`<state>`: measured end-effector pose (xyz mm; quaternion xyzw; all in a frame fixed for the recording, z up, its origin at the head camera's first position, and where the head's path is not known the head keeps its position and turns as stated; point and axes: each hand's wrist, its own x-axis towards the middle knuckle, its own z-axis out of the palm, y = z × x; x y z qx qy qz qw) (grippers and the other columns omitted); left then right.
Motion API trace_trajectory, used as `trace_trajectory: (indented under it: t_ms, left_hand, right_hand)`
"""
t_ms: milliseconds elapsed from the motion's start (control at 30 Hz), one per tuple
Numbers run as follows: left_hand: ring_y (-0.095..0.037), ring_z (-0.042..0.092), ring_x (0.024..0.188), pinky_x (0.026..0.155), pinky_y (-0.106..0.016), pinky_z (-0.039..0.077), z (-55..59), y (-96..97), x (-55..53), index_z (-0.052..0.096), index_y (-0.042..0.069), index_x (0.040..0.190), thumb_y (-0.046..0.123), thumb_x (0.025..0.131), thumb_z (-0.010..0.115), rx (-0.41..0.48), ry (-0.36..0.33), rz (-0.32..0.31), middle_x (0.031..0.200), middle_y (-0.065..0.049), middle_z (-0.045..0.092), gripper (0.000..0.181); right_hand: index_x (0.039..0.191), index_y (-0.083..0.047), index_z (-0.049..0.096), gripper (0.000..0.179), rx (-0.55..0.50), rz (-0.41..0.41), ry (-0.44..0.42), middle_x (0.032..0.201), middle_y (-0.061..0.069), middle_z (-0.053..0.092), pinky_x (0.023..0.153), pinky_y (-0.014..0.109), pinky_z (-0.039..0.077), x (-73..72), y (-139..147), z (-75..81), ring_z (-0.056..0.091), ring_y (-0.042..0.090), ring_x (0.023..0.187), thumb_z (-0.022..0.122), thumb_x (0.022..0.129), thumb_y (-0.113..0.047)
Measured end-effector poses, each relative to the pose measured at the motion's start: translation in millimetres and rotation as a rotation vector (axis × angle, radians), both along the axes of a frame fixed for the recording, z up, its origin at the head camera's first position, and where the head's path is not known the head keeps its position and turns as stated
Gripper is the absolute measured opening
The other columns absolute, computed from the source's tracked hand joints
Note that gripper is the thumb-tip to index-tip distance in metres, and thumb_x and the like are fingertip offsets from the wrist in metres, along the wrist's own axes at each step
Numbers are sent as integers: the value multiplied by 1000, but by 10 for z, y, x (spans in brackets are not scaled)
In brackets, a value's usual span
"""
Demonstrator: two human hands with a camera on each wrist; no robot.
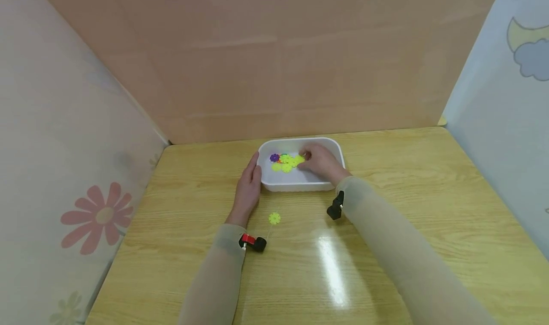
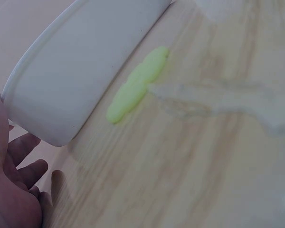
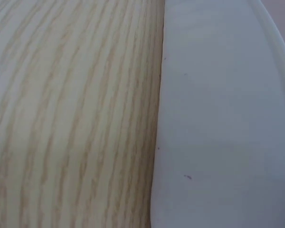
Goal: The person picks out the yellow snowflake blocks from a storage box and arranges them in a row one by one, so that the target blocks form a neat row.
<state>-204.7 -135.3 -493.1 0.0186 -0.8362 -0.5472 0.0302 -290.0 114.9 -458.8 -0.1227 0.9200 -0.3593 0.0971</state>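
My left hand point(image 1: 249, 187) rests along the left side of a white plastic tray point(image 1: 296, 187), its fingers fairly straight against the wall. In the left wrist view, fingers point(image 2: 26, 147) show beside the tray's corner. Inside the tray, my right hand point(image 1: 319, 160) reaches over the far wall of a small pile and pinches a yellow flower-shaped plastic piece point(image 1: 299, 159) at the pile's right edge. Several more yellow pieces point(image 1: 286, 167) lie there, with a purple piece point(image 1: 274, 157) at the left and bits of red and green partly covered. The right wrist view shows only tray wall and table.
One loose yellow flower piece point(image 1: 274, 218) lies flat on the wooden table point(image 1: 193, 210), in front of the tray and near the left wrist. A brown panel point(image 1: 274, 77) stands behind the table, with pale decorated walls at both sides.
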Motion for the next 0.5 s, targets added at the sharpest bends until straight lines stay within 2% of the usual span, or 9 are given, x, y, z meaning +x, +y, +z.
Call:
trace_trajectory:
  t_ms: [100, 233, 500]
  left_hand:
    - [-18, 27, 165, 135, -44, 25, -16, 1, -5, 32, 35, 176, 47, 120, 35, 2, 6, 2, 178, 9, 33, 57]
    - [-18, 28, 165, 135, -44, 25, -34, -1, -12, 34, 33, 175, 47, 120, 36, 1, 14, 5, 178, 8, 34, 57]
    - [-19, 27, 165, 135, -45, 24, -27, 16, -24, 32, 33, 176, 50, 120, 35, -16, 7, -1, 179, 7, 32, 59]
  right_hand:
    - [134, 0, 72, 44, -3, 1, 0, 116, 15, 68, 98, 46, 52, 8, 7, -1, 60, 31, 107, 87, 96, -16]
    - [135, 2, 72, 42, -5, 9, 8, 117, 16, 68, 99, 46, 52, 18, 9, -3, 60, 31, 108, 85, 98, -14]
    - [123, 0, 73, 30, 19, -3, 8, 115, 15, 67, 97, 46, 52, 18, 9, 13, 59, 31, 106, 85, 98, -13]
